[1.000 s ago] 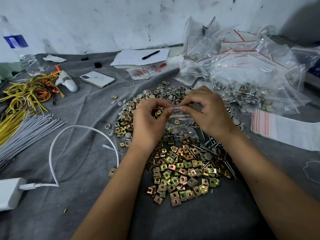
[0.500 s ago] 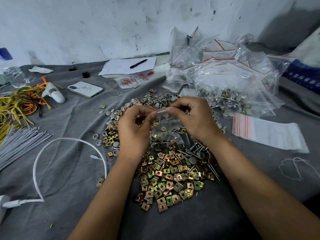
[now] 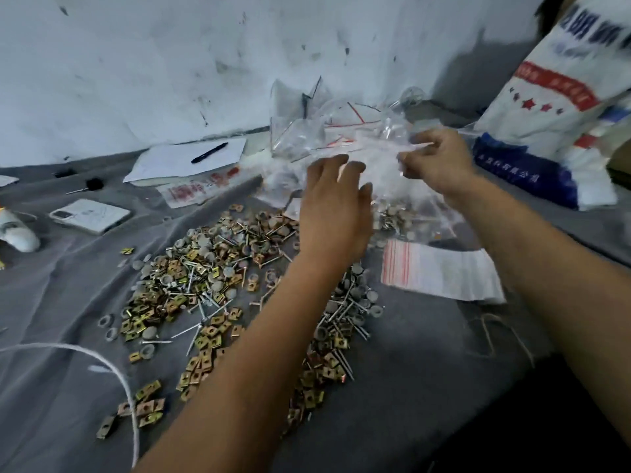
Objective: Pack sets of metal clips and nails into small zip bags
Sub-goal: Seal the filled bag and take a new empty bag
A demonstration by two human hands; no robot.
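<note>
brass-gold clips [image 3: 191, 295], grey cloth [image 3: 409, 387], red-striped bags [image 3: 440, 273]

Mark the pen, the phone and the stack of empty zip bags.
pen [image 3: 209, 152], head view, middle of the black barrel, lying on the paper.
phone [image 3: 91, 215], head view, centre of its white back.
stack of empty zip bags [image 3: 444, 276], head view, white middle of the top bag.
</note>
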